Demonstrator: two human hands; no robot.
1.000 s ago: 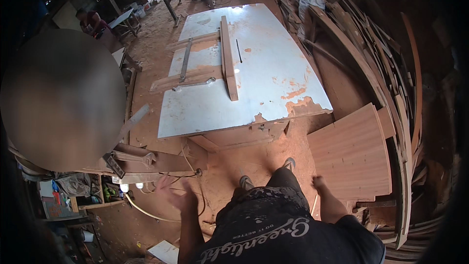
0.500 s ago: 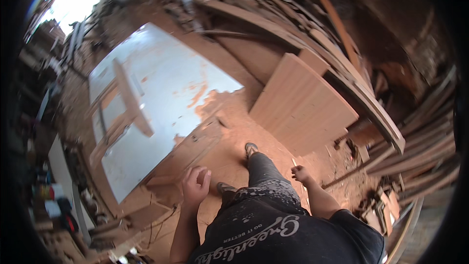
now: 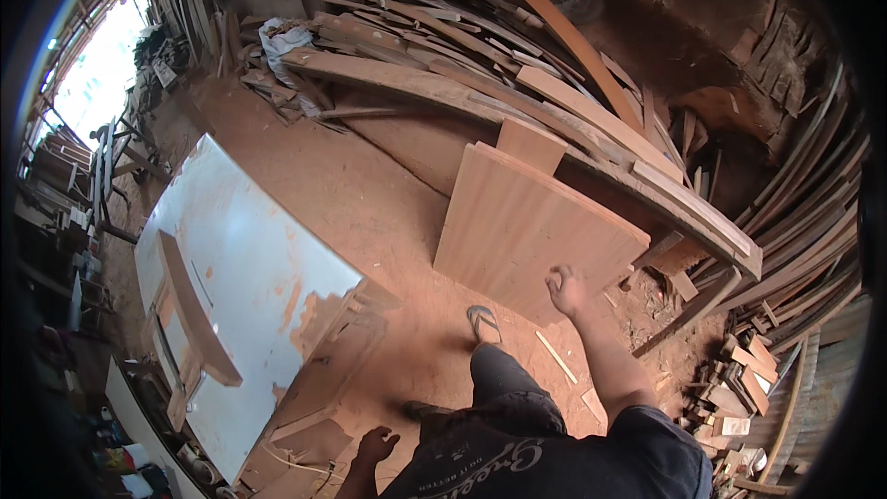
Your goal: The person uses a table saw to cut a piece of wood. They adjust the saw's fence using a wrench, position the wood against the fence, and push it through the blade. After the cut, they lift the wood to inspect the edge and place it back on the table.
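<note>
In the head view, the wooden panel (image 3: 531, 233) appears to lean against the timber pile (image 3: 531, 106), probably so it stands steady. The right hand (image 3: 567, 292), loosely curled and seemingly empty, is before it; contact is unclear. The left hand (image 3: 377, 446) hangs half-open, nothing visible inside. 1 black shirt (image 3: 591, 453) carries pale lettering.

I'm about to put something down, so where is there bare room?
White tabletop: a stained bare patch between the dark stick and the right edge. Brown floor: open between the tabletop and the leaning panels. Crowded: the stacked lumber beyond those panels, the scrap wood, and the tabletop's left side, under the wooden frame.
</note>
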